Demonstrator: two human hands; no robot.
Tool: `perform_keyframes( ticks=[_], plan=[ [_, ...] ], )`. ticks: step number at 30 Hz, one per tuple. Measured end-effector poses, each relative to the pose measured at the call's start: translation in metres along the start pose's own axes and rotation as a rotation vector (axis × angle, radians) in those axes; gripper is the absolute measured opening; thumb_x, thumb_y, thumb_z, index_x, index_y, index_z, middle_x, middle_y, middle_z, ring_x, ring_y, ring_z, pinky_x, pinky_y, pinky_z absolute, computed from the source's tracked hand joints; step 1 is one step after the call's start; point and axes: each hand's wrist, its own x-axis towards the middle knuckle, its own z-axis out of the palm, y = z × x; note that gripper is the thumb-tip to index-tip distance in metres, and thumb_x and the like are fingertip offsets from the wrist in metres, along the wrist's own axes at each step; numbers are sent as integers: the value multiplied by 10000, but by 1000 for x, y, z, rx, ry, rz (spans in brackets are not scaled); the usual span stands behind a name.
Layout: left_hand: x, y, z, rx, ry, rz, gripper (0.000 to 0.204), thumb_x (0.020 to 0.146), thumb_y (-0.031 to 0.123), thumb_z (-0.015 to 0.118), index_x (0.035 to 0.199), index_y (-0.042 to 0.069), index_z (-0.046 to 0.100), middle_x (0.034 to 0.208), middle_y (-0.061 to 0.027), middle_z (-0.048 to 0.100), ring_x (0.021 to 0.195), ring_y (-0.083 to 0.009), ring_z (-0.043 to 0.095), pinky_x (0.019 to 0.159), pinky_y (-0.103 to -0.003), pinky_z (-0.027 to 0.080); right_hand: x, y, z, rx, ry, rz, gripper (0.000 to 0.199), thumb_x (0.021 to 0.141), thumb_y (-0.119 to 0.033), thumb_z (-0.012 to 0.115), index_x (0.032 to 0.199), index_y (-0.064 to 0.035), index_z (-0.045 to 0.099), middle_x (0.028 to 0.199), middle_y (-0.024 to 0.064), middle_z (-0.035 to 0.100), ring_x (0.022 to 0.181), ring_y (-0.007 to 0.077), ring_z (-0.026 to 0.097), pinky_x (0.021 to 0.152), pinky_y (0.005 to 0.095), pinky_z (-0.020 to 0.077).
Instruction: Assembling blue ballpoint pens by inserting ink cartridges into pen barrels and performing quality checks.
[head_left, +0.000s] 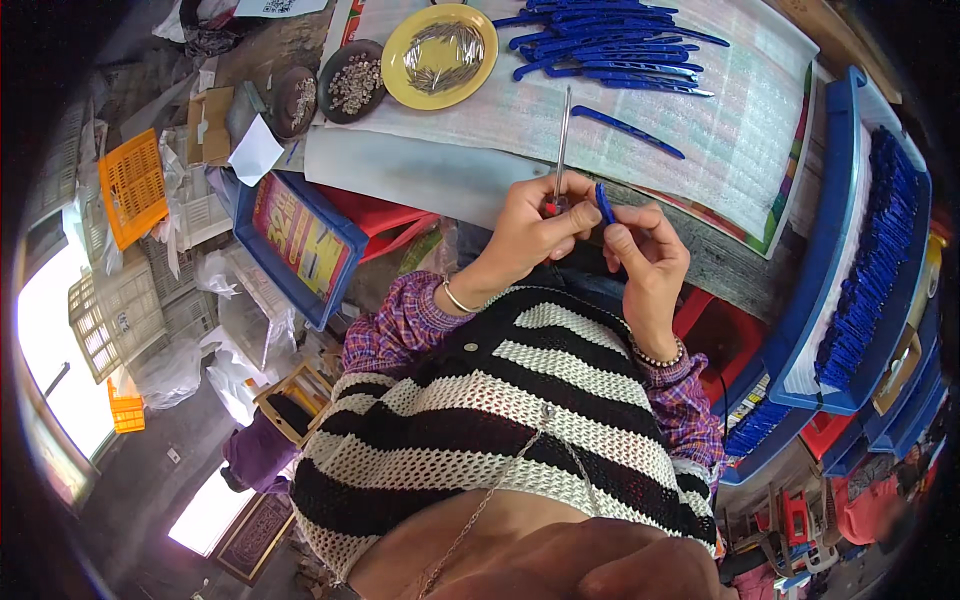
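In front of my chest, my left hand [540,228] is closed around a screwdriver [563,145]; its thin metal shaft points up and away, and a bit of red handle shows. My right hand [648,252] pinches a slim blue plastic piece [606,203] between thumb and fingers, and my left fingertips meet it at its side. Most of that piece is hidden by the fingers. Just beyond my hands, one long blue handle-like piece [628,132] lies alone on the foam-covered table [735,130]. Farther off is a pile of similar blue pieces [610,45], some with metal showing.
A yellow plate [392,62] of thin metal parts stands at the far left, beside a dark bowl [340,100] and a smaller bowl [283,105] of small parts. At right, a blue crate [848,240] holds many blue pieces. A blue tray [345,235] sits left, below table height.
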Motion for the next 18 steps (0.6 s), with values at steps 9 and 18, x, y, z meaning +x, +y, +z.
perform_keyframes(
  ticks=[9,18],
  plan=[
    [2,-3,-2,-95,-44,-24,76,871,37,580,942,9,580,632,-34,521,427,-52,403,392,-196,311,-2,2,-2,-109,-31,-37,111,852,12,649,960,24,626,821,3,508,648,70,516,540,200,393],
    [5,3,-10,-333,-151,-284,108,858,99,571,890,-2,591,574,-44,509,359,-60,366,341,-216,282,3,0,-7,-285,-111,-251,146,802,40,686,940,14,645,846,16,525,682,77,529,546,201,403]
  ],
)
